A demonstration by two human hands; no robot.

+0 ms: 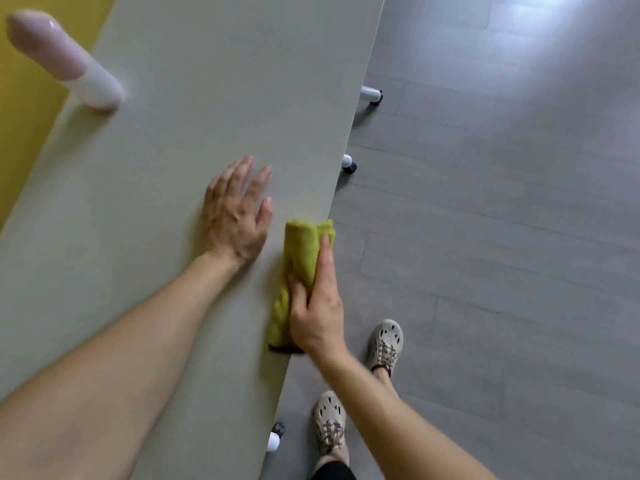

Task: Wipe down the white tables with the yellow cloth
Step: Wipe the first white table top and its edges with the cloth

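A long white table [166, 161] runs from the lower left to the top middle of the view. The yellow cloth [300, 247] lies folded along the table's right edge, part of it hanging past the edge. My right hand [317, 306] presses on the cloth, fingers wrapped over it. My left hand [235, 213] rests flat on the tabletop just left of the cloth, fingers spread, holding nothing.
A pink and white bottle [65, 60] stands on the table at the far left. Beside the table's right edge are white legs with castors [372, 95] on the grey plank floor [502, 220]. My two feet in beige shoes [386, 344] stand close to the table. A yellow wall [20, 116] is at the left.
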